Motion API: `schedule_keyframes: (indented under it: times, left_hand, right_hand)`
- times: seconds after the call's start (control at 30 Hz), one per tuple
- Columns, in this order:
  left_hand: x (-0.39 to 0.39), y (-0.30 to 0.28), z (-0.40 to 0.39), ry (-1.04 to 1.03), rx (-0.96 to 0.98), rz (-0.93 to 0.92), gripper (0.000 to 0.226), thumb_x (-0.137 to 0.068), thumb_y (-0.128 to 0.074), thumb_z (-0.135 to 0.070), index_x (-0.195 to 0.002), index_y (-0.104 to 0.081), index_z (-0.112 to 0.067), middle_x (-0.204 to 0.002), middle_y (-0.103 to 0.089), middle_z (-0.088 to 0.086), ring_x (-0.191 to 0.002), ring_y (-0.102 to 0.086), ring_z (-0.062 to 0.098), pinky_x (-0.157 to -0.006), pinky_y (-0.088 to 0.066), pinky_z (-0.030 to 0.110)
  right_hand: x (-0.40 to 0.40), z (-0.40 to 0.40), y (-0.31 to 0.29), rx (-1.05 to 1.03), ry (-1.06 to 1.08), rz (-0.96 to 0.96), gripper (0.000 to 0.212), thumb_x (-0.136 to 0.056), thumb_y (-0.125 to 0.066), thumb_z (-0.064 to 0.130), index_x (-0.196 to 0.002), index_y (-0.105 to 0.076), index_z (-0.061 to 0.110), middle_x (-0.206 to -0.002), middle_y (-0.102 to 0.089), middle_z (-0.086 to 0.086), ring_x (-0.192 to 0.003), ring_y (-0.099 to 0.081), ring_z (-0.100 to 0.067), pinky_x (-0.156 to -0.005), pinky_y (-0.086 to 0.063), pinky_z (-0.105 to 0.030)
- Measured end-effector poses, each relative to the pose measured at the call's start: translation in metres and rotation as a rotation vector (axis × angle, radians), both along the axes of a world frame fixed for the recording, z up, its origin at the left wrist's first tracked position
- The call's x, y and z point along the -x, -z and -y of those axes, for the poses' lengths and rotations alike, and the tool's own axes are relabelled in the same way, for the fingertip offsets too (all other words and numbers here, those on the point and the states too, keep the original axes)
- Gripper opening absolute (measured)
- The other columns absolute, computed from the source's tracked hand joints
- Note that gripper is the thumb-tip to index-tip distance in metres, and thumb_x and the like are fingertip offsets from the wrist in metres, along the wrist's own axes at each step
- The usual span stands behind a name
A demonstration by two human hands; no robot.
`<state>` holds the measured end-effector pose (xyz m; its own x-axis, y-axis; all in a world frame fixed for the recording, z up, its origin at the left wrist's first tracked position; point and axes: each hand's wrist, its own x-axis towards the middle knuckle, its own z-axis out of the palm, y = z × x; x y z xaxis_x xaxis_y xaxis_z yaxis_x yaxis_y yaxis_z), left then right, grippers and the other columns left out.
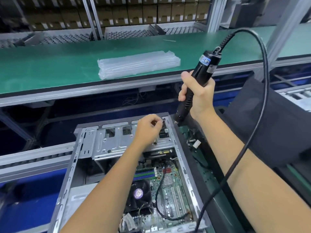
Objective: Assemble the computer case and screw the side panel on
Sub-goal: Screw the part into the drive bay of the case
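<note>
An open computer case [70, 174] lies flat on the line, its motherboard [168, 187], fan [138, 193] and silver drive cage [107, 143] exposed. My left hand [148, 130] hovers over the case's far right corner with fingers curled, pinching something small that I cannot make out. My right hand [196, 95] grips a black electric screwdriver [200, 69], held tilted with its tip near that same corner. The screwdriver's black cable [264, 52] loops up and back down past my right forearm. No side panel can be picked out.
A green-topped shelf [50, 68] runs across behind the case, carrying a stack of clear plastic packaging [138, 64]. Racks of brown boxes [134, 14] stand behind it. A dark bulky object [269, 125] sits to the right. Roller conveyor rails [33, 158] run at the left.
</note>
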<state>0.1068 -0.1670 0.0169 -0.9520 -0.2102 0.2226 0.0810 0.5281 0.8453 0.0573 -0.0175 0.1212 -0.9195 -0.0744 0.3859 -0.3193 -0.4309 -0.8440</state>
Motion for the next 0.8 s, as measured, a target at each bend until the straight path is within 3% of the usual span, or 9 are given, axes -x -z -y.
schedule_keyframes:
  times: [0.1, 0.2, 0.33, 0.47, 0.53, 0.67, 0.8]
  left_hand:
    - [0.019, -0.012, -0.057, 0.151, 0.036, -0.025, 0.016, -0.086, -0.057, -0.012, -0.074, -0.061, -0.021, -0.069, -0.062, -0.011, -0.060, -0.051, 0.000, -0.059, -0.038, 0.015]
    - [0.036, -0.010, -0.102, 0.299, 0.205, 0.059, 0.016, -0.084, -0.055, -0.008, -0.074, -0.062, -0.020, -0.068, -0.059, -0.008, -0.062, -0.051, 0.005, -0.062, -0.038, 0.023]
    - [0.060, 0.009, -0.145, 0.342, 0.409, 0.297, 0.014, -0.084, -0.055, -0.006, -0.082, -0.069, -0.010, -0.086, -0.069, 0.006, -0.082, -0.062, 0.022, -0.072, -0.049, 0.029]
    - [0.080, 0.037, -0.192, 0.440, 0.675, 0.623, 0.013, -0.085, -0.051, -0.002, -0.085, -0.064, 0.000, -0.098, -0.067, 0.018, -0.091, -0.063, 0.033, -0.077, -0.049, 0.036]
    - [0.084, 0.054, -0.212, 0.457, 0.768, 0.749, 0.023, -0.090, -0.046, -0.001, -0.106, -0.063, 0.003, -0.103, -0.063, 0.016, -0.095, -0.061, 0.032, -0.083, -0.048, 0.036]
    - [0.084, 0.096, -0.236, 0.337, 0.640, 0.853, 0.034, -0.100, -0.038, -0.007, -0.131, -0.050, 0.001, -0.131, -0.054, 0.016, -0.120, -0.052, 0.027, -0.080, -0.045, 0.012]
    - [0.089, 0.133, -0.238, 0.163, 0.442, 0.942, 0.034, -0.099, -0.038, -0.013, -0.126, -0.054, -0.002, -0.127, -0.058, 0.013, -0.116, -0.056, 0.028, -0.084, -0.049, 0.018]
  right_hand:
    - [0.007, -0.037, 0.014, -0.024, 0.044, 0.048, 0.028, -0.080, -0.076, 0.020, -0.066, -0.052, 0.016, -0.051, -0.050, -0.006, -0.038, -0.042, -0.022, -0.045, -0.040, -0.027]
    - [0.014, -0.080, 0.037, -0.039, 0.087, 0.137, 0.032, -0.080, -0.077, 0.023, -0.066, -0.050, 0.014, -0.051, -0.050, -0.007, -0.038, -0.042, -0.021, -0.044, -0.040, -0.027]
    - [0.018, -0.134, 0.080, -0.090, 0.138, 0.236, 0.040, -0.084, -0.075, 0.025, -0.051, -0.053, 0.024, -0.047, -0.050, -0.007, -0.036, -0.043, -0.022, -0.045, -0.040, -0.028]
    - [0.020, -0.173, 0.127, -0.139, 0.128, 0.331, 0.038, -0.082, -0.075, 0.025, -0.051, -0.053, 0.022, -0.047, -0.050, -0.012, -0.036, -0.043, -0.024, -0.046, -0.040, -0.027]
    - [0.021, -0.184, 0.148, -0.182, 0.106, 0.358, 0.039, -0.082, -0.075, 0.027, -0.050, -0.054, 0.021, -0.048, -0.050, -0.015, -0.037, -0.043, -0.024, -0.049, -0.042, -0.027]
    - [0.022, -0.198, 0.179, -0.221, 0.073, 0.424, 0.042, -0.080, -0.076, 0.030, -0.050, -0.052, 0.013, -0.044, -0.049, -0.014, -0.038, -0.043, -0.024, -0.050, -0.043, -0.027]
    - [0.021, -0.206, 0.200, -0.192, 0.028, 0.488, 0.043, -0.080, -0.075, 0.027, -0.046, -0.052, 0.015, -0.043, -0.048, -0.014, -0.036, -0.043, -0.022, -0.047, -0.042, -0.025]
